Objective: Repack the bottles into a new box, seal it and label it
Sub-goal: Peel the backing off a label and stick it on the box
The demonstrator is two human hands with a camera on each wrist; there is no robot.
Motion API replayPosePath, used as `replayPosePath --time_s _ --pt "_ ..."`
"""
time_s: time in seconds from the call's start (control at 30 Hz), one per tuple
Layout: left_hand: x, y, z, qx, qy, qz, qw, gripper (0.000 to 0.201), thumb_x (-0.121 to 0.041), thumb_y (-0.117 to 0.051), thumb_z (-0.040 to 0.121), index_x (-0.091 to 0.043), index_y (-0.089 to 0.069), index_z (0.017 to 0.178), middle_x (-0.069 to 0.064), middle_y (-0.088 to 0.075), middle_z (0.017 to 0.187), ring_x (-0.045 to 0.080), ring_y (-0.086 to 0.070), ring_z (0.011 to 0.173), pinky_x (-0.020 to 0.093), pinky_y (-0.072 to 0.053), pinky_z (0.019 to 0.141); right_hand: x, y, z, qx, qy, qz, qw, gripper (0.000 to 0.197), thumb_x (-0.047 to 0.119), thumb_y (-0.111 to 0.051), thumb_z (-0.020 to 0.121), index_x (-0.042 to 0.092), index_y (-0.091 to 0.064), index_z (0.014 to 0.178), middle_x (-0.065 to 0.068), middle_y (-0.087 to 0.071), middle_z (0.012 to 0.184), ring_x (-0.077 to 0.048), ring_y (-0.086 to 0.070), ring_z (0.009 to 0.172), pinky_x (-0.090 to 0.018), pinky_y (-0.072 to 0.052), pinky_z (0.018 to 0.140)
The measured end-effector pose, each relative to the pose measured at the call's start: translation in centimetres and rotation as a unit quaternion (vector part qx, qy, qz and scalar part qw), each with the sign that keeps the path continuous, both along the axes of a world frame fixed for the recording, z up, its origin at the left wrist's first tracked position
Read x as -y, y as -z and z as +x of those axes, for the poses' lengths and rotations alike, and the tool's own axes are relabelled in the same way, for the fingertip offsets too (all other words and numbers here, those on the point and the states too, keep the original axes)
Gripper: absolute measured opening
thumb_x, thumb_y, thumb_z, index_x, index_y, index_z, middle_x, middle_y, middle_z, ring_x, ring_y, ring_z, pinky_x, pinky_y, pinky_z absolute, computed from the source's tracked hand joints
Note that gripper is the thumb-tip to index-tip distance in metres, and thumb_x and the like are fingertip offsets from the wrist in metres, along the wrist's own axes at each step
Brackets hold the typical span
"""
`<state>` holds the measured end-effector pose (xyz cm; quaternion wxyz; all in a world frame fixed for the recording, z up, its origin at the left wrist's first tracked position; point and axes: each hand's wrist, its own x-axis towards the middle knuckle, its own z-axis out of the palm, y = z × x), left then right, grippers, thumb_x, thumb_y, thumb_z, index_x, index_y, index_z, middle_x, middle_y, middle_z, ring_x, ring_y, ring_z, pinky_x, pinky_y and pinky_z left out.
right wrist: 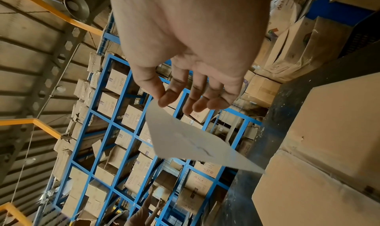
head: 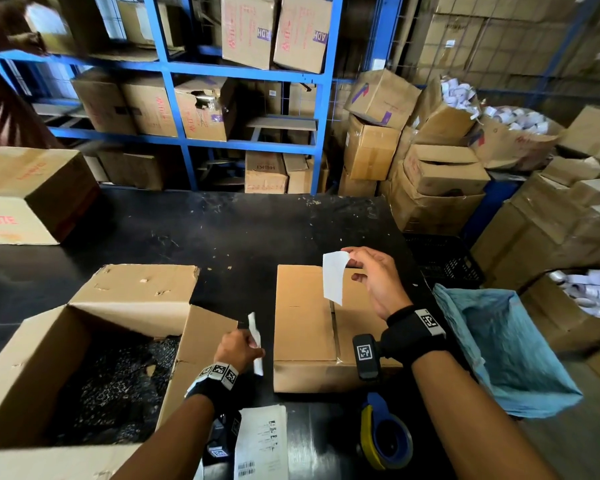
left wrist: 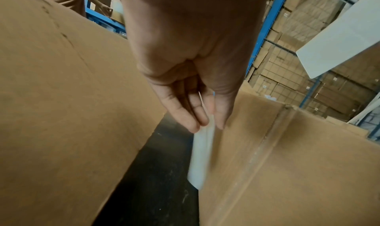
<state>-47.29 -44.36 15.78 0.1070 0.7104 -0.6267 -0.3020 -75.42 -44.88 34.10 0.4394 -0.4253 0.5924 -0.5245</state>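
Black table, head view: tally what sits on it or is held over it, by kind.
Cardboard boxes: 3 (closed box, open box, far-left box)
White papers: 3 (label in right hand, strip in left hand, printed sheet)
Tape dispensers: 1
Total: 7

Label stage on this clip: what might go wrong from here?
1. The right hand pinches the label by one corner only; it hangs curled over the closed box, so it may land creased or crooked.
2. The left hand holds a white strip, so it isn't free to smooth the label.
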Motion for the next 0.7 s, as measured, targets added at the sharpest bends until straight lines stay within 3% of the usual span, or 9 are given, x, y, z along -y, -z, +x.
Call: replayPosePath --time_s 0.07,0.2,0.33,0.5,0.6,0.7 --pt "0.0 0.0 -0.1 -0.003 -0.008 -0.008 1.0 0.018 -0.028 -0.076 0.077 -0.021 -0.059 0.074 0.002 -0.064 0.079 0.018 -0.059 0.073 0.024 -0.04 0.059 -0.1 -0.1 0.3 0.001 -0.002 0.001 1.0 0.021 0.023 -0.057 0.099 0.016 -0.077 0.102 -0.004 -0.076 0.104 -0.02 -0.066 0.105 -0.033 -0.048 0.081" --pt "0.1 0.1 -0.1 -0.021 -0.001 -0.032 0.999 0.014 -0.017 -0.071 0.078 -0.018 -0.057 0.08 0.007 -0.066 0.081 0.028 -0.062 0.081 0.029 -0.045 0.07 -0.3 -0.4 0.6 0.01 -0.014 -0.002 1.0 0.02 0.022 -0.058 0.099 0.016 -0.077 0.097 -0.008 -0.076 0.1 -0.021 -0.066 0.1 -0.035 -0.049 0.082" --pt "0.0 0.3 -0.1 -0.045 0.013 -0.041 0.998 0.046 -0.012 -0.078 0.076 -0.017 -0.054 0.115 0.001 -0.064 0.091 0.02 -0.06 0.082 0.027 -0.047 0.073 -0.7 -0.9 0.7 0.016 -0.015 -0.006 1.0 0.019 0.021 -0.058 0.098 0.015 -0.076 0.096 -0.011 -0.075 0.1 -0.022 -0.065 0.098 -0.04 -0.049 0.085" --pt "-0.2 0.5 -0.2 -0.045 0.035 -0.016 0.998 0.072 -0.025 -0.08 0.078 -0.021 -0.044 0.14 0.009 -0.066 0.126 0.027 -0.064 0.11 0.039 -0.052 0.098 -0.9 -1.5 1.1 0.029 -0.01 -0.005 1.0 0.019 0.022 -0.059 0.098 0.02 -0.076 0.091 -0.011 -0.075 0.101 -0.027 -0.067 0.106 -0.043 -0.05 0.09" --pt "-0.6 1.0 -0.1 0.006 0.059 -0.006 0.998 0.085 -0.038 -0.08 0.076 -0.02 -0.038 0.148 0.01 -0.045 0.148 0.032 -0.044 0.132 0.044 -0.04 0.11 -1.2 -1.8 1.3 0.04 -0.007 -0.002 0.999 0.019 0.021 -0.058 0.1 0.02 -0.074 0.088 -0.007 -0.075 0.098 -0.026 -0.066 0.106 -0.042 -0.051 0.089" --pt "-1.1 0.0 -0.7 0.025 0.045 -0.069 0.996 0.078 -0.041 -0.079 0.078 -0.018 -0.043 0.144 0.009 -0.038 0.15 0.031 -0.038 0.134 0.041 -0.038 0.11 -1.2 -2.1 1.6 0.088 -0.004 0.003 0.996 0.018 0.017 -0.058 0.1 0.012 -0.071 0.089 -0.011 -0.074 0.096 -0.027 -0.068 0.098 -0.04 -0.055 0.084"
